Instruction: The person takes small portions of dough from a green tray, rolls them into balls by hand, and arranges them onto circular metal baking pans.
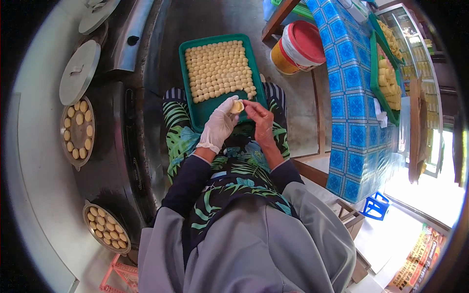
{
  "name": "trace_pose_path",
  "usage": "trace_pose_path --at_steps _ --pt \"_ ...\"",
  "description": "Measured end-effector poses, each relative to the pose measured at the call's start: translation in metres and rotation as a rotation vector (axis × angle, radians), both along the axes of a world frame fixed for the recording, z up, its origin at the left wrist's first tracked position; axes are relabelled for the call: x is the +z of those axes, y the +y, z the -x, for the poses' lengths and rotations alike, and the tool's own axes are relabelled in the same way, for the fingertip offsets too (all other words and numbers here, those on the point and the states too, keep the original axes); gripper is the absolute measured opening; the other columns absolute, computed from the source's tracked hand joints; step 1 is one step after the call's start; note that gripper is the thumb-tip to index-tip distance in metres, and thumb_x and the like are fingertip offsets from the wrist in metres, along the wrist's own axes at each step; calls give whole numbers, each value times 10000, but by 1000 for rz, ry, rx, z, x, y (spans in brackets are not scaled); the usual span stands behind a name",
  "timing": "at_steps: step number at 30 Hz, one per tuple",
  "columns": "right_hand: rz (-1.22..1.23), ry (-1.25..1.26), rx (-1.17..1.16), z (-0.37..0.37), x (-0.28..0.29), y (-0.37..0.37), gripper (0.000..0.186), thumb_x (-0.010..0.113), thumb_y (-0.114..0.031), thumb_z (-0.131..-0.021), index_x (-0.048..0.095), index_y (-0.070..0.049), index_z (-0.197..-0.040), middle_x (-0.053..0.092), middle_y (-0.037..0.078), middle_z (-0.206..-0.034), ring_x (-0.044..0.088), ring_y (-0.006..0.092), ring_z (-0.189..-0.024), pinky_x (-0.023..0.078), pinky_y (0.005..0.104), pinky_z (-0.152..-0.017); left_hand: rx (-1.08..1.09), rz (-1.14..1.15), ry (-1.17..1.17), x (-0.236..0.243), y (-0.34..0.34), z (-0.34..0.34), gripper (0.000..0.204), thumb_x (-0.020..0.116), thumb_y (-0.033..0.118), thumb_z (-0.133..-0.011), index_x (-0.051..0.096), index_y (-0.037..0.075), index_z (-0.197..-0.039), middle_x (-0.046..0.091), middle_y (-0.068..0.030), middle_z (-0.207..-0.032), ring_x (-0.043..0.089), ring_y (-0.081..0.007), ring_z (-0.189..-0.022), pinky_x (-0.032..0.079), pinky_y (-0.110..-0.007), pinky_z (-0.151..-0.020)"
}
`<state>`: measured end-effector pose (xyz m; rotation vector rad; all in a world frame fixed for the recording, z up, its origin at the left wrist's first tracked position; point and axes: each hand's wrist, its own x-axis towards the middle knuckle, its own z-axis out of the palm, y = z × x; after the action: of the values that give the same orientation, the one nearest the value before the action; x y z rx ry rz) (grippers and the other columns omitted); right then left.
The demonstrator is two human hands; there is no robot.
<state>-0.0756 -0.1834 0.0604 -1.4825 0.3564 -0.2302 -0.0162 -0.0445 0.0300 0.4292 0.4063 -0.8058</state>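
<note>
Dough piece [237, 106], seemingly roundish, pinched between both hands' fingers [229, 103]

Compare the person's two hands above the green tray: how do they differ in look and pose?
The left hand wears a white glove; the right hand is bare. The left hand cradles the dough piece; the right hand pinches it with its fingertips. Both meet at that piece over the green tray.

My gloved left hand [218, 125] and bare right hand [260, 118] pinch one pale dough ball [237, 107] between their fingertips, just over the near end of the green tray [201, 115] of dough balls on my lap.
</note>
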Motion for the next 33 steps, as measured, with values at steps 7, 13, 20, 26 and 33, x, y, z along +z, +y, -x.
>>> trace_pose_path --at_steps 7,13,20,26,33 --pt "-282 160 -71 3 -16 3 164 691 -115 -864 718 -24 -998 658 -6 -808 546 56 -687 420 216 -583 -64 -300 -284 12 0 4 267 662 129 -892 634 13 -1131 672 -52 -1040 643 -124 -881 550 -243 -721" --pt "237 135 -31 -3 -25 -7 98 670 -61 -850 700 -12 -930 652 9 -780 566 85 -649 435 228 -560 -22 -544 -486 26 -12 12 248 705 56 -810 654 -25 -1038 683 -62 -909 655 -117 -773 536 -231 -716" --pt "56 291 -4 -6 -3 -7 146 672 -108 -858 689 -5 -960 649 26 -768 581 110 -654 445 236 -537 17 -568 -513 18 -6 11 209 706 57 -800 664 -27 -987 677 -65 -892 656 -125 -756 549 -231 -683" --pt "7 342 109 -9 -25 -23 177 642 -176 -903 681 -16 -967 624 8 -755 505 57 -572 391 223 -489 -164 -555 -488 26 -4 9 205 696 78 -832 667 -39 -998 682 -94 -940 672 -155 -791 582 -281 -706" --pt "20 272 -24 -7 -11 -9 238 638 -256 -913 665 -19 -914 638 36 -744 563 85 -608 428 248 -486 -87 -529 -427 26 -2 9 171 709 55 -797 676 -22 -946 677 -68 -897 659 -135 -740 564 -246 -666"
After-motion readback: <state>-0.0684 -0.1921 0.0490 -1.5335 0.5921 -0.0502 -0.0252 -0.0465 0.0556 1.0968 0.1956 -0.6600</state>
